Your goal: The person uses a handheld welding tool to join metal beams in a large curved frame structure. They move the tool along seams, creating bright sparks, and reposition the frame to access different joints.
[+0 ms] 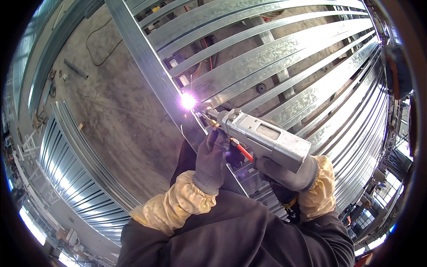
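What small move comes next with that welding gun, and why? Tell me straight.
Probably ease the welding gun slightly along the joint. The arc burns where a crossbar meets the long galvanized rail; the right hand grips the gun and the left hand steadies its front, so lingering might overheat thin sheet.

Bare concrete floor point(120, 111) here, a black cable point(98, 44) snaking across it, stacked metal panels point(75, 173) lying alongside.

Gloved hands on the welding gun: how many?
2. The left hand steadies the welding gun near its nozzle; the right hand grips its rear. None seem hidden.
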Demonstrator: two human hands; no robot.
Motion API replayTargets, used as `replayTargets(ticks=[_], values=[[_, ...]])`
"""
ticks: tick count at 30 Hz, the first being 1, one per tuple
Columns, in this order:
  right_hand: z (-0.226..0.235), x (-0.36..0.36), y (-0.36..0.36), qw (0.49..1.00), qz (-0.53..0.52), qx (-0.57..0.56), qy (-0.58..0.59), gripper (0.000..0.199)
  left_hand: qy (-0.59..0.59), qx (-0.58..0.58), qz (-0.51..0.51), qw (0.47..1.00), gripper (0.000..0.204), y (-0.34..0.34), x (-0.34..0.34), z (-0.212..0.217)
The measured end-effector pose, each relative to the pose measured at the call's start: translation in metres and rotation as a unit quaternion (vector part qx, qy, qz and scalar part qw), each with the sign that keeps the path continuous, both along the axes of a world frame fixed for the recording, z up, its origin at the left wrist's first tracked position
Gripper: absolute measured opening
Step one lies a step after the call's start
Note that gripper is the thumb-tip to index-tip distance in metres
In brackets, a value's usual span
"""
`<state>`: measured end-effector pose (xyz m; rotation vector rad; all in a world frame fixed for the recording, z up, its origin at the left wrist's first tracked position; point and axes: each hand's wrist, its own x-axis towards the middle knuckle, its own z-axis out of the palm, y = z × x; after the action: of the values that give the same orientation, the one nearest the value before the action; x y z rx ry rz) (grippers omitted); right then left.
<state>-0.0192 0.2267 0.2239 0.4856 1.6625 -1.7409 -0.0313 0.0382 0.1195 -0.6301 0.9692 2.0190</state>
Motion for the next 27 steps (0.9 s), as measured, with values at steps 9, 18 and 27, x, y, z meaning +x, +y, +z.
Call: replayTargets(ticks=[9, 18, 27], values=[[0.001, 0.003, 0.002, 1.0, -0.003, 0.007, -0.004, 0.057, 0.012, 0.006, 0.02, 1.0, 0.04, 0.002, 0.002, 0.0], [0.002, 0.004, 0.001, 1.0, -0.01, 0.023, -0.011, 0.057, 0.004, 0.008, 0.018, 1.0, 0.036, 0.003, 0.003, 0.003], [0.002, 0.005, 0.002, 1.0, -0.016, -0.001, 0.0, 0.057, 0.007, -0.014, 0.003, 1.0, 0.034, 0.003, 0.006, 0.0]])
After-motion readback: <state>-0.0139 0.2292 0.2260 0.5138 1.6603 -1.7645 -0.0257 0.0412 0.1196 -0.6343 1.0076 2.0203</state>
